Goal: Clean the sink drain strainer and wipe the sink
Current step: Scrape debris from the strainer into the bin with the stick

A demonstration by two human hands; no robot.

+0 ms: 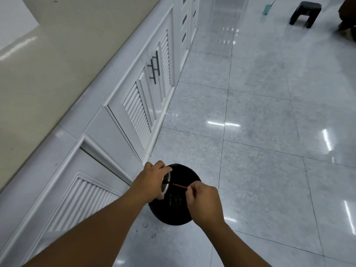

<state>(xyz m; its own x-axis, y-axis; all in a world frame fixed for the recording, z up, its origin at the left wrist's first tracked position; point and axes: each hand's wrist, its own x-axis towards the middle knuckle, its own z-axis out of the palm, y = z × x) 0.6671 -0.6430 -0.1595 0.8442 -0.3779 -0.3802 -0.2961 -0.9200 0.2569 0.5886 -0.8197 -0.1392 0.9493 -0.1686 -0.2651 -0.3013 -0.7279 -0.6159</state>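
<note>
My left hand [150, 180] grips a round metal sink drain strainer [166, 185], tilted on its side with its open mouth facing right. It hangs over a black round trash bin [179, 211] that stands on the floor. My right hand [204, 201] pinches a thin red stick [179, 186], whose far tip reaches into the strainer's mouth. Dark bits lie inside the bin. The sink is out of sight.
White louvred cabinet doors [138, 112] with metal bar handles run along the left under a beige countertop [48, 64]. Glossy grey floor tiles [260, 122] spread to the right. A black stool [306, 13] and a teal bottle [266, 9] stand far off at the top right.
</note>
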